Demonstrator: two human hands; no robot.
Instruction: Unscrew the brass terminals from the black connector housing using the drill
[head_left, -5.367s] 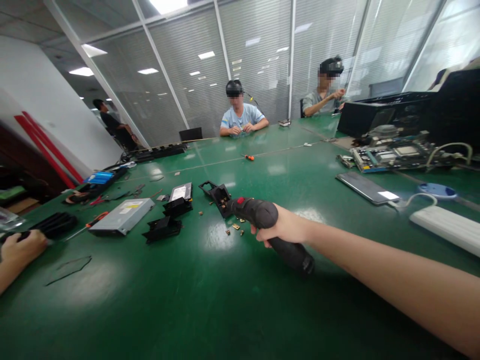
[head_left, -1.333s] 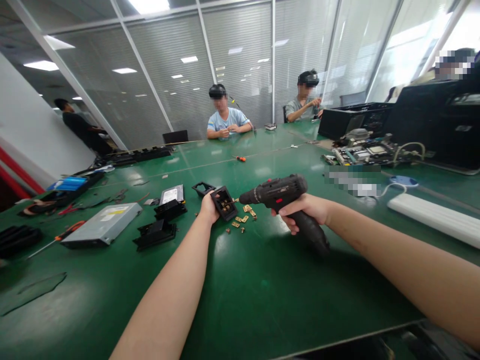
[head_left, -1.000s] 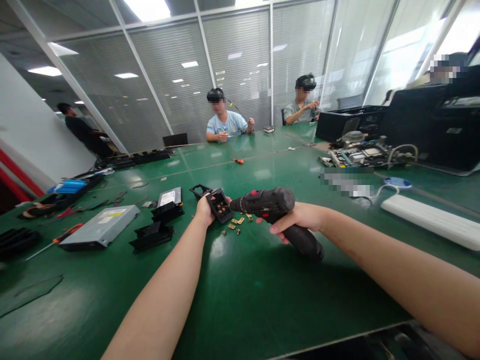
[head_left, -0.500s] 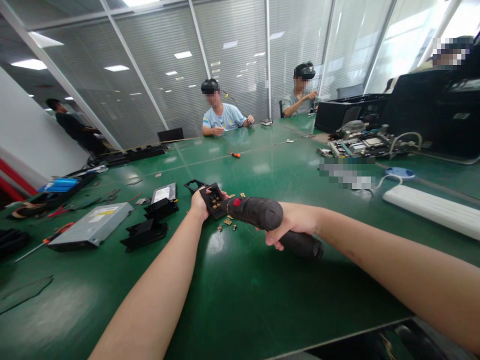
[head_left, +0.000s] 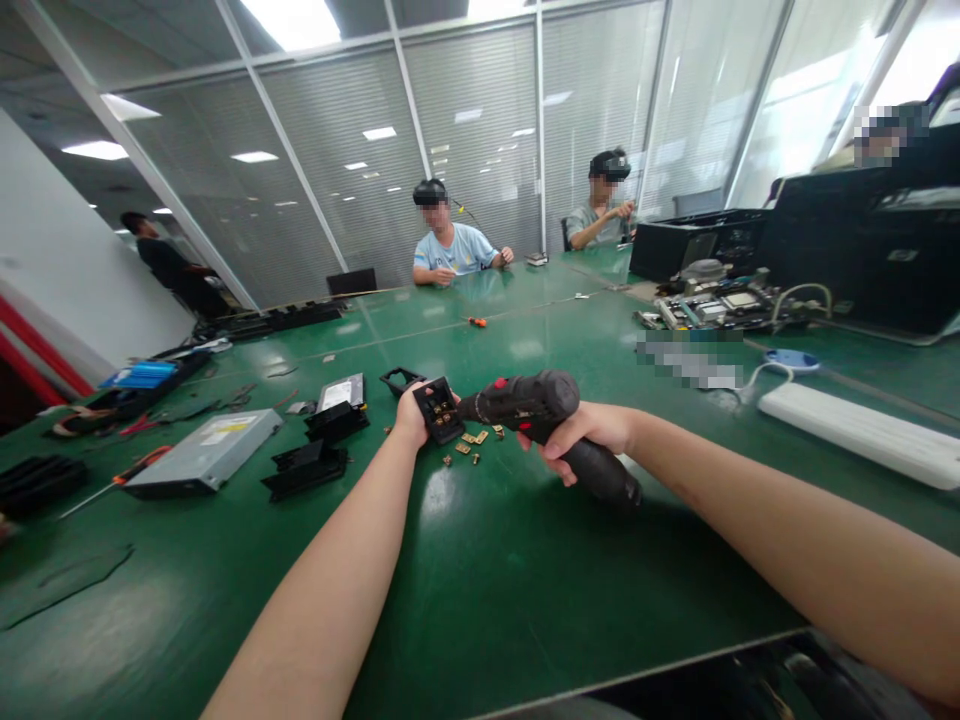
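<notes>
Both hands [head_left: 577, 428] closed — drill [head_left: 536, 400], socket block [head_left: 439, 410].

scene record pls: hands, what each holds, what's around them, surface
left hand: grips a small black plastic housing with brass contacts inside, tilted up off the table
right hand: wrapped around the handle of a black cordless drill, nose pointed at the housing
loose parts: small brass pieces on the table just below the housing
left of hands: black plastic parts, grey optical drive
right of hands: white power strip
surface: green table
</notes>
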